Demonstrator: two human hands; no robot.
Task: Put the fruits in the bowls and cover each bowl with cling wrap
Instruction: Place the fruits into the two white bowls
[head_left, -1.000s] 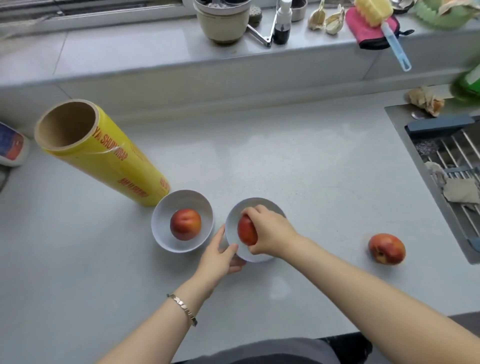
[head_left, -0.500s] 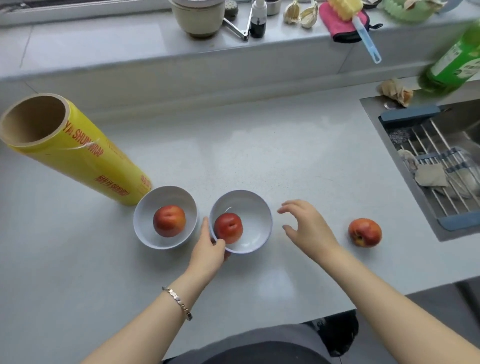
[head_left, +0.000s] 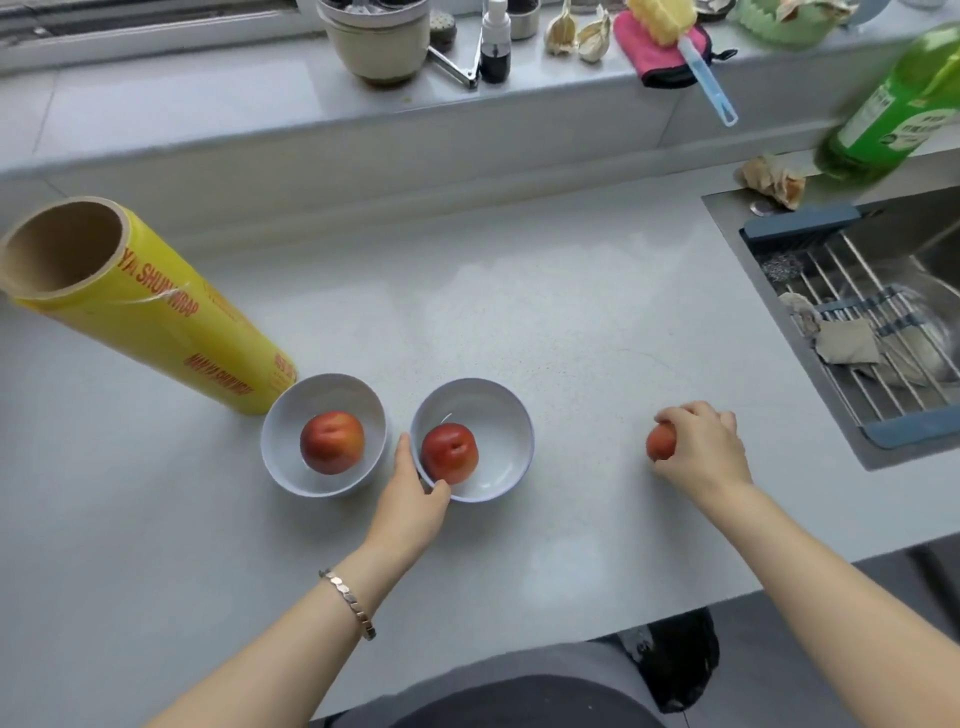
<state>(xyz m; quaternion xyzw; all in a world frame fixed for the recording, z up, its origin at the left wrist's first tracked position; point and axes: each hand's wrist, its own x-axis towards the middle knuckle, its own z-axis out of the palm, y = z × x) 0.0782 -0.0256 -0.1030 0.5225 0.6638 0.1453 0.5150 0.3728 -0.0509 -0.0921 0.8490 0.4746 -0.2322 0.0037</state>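
Note:
Two white bowls stand side by side on the grey counter. The left bowl (head_left: 284, 457) holds one red fruit (head_left: 332, 442). The right bowl (head_left: 504, 457) holds another red fruit (head_left: 449, 453). My left hand (head_left: 411, 499) grips the near-left rim of the right bowl. Further right, my right hand (head_left: 701, 447) is closed over a third red fruit (head_left: 660, 441) that rests on the counter. A big yellow cling wrap roll (head_left: 140, 306) lies behind the left bowl, its open cardboard end facing up-left.
A steel sink (head_left: 779, 280) with a wire rack and rags fills the right side. A green bottle (head_left: 898, 114) stands at the sink's back corner. The windowsill (head_left: 208, 98) behind carries a pot, a small spray bottle, garlic, a pink cloth and a brush.
My right hand let the fruit go in the right bowl, moved right across the counter and closed on the third fruit. My left hand stayed on the bowl's rim.

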